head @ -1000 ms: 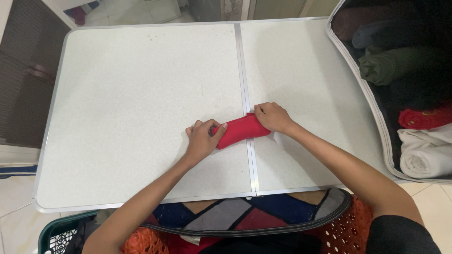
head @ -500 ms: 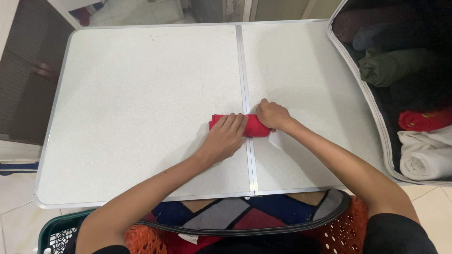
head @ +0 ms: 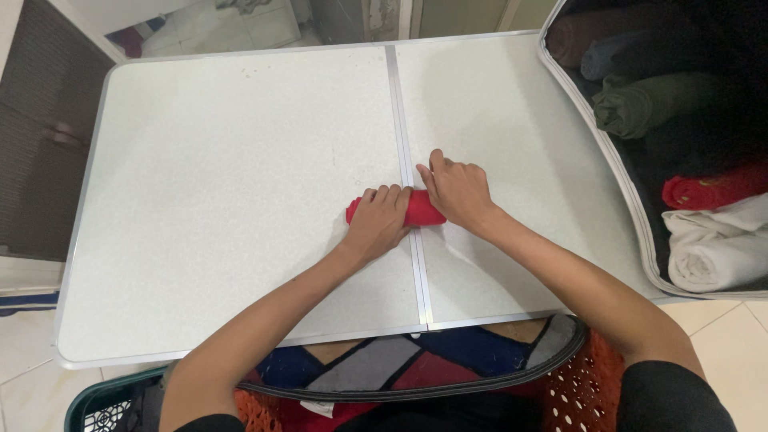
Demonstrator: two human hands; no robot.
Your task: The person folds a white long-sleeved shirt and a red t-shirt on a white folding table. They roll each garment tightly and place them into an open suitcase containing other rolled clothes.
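Your left hand [head: 380, 218] lies palm-down on the red cloth roll [head: 419, 208], fingers curled over its top, pressing it to the table [head: 224, 200]. Your right hand [head: 453, 192] sits on the roll's right end, fingers bent and spread over it, index pointing away from you. Both hands are partly closed on the roll; neither has lifted it. The two hands touch or nearly touch over the roll's middle, can't tell which.

The roll lies crosswise near the table's centre, right over the metal seam [head: 404, 176] that splits the top into 2 halves. Only its left tip and a bit of the middle show; the rest is under your hands.

To the right, an open suitcase [head: 596, 140] rests on the table edge w/ rolled clothes inside: a dark green roll [head: 640, 104], another red roll [head: 704, 188], a white roll [head: 712, 252], plus darker ones further back. Below the table's near edge there's a multicoloured bag [head: 416, 368], an orange-red mesh basket [head: 588, 384] and a green basket [head: 100, 404].
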